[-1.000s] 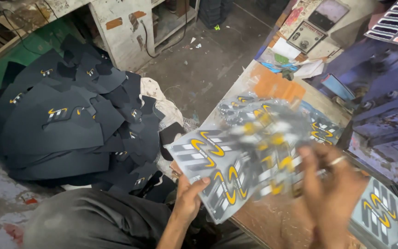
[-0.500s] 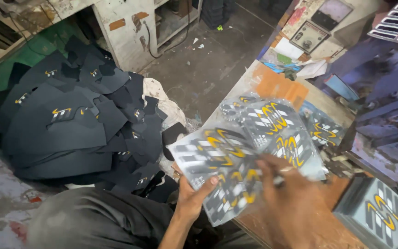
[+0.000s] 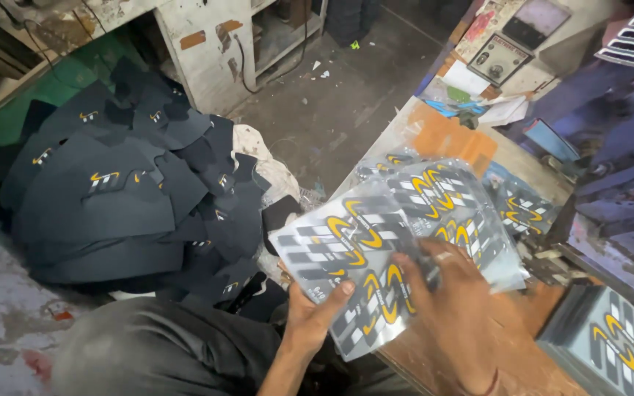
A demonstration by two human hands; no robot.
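Fanned stack of printed transfer sheets held between two hands over the tabletop edge

The left hand (image 3: 315, 312) has its grip clenched on the near lower corner of the stack of glossy transfer sheets (image 3: 376, 249), thumb on top and fingers beneath. The right hand (image 3: 453, 293) lies flat on the upper sheets with fingers spread, pressing rather than pinching. The stack's long axis runs from the left hand up and away toward the far right, fanning out over the tabletop (image 3: 449, 139). More such sheets (image 3: 618, 341) lie at the near right. A pile of dark cut fabric pieces (image 3: 126, 198) sits on the floor, well apart to the left.
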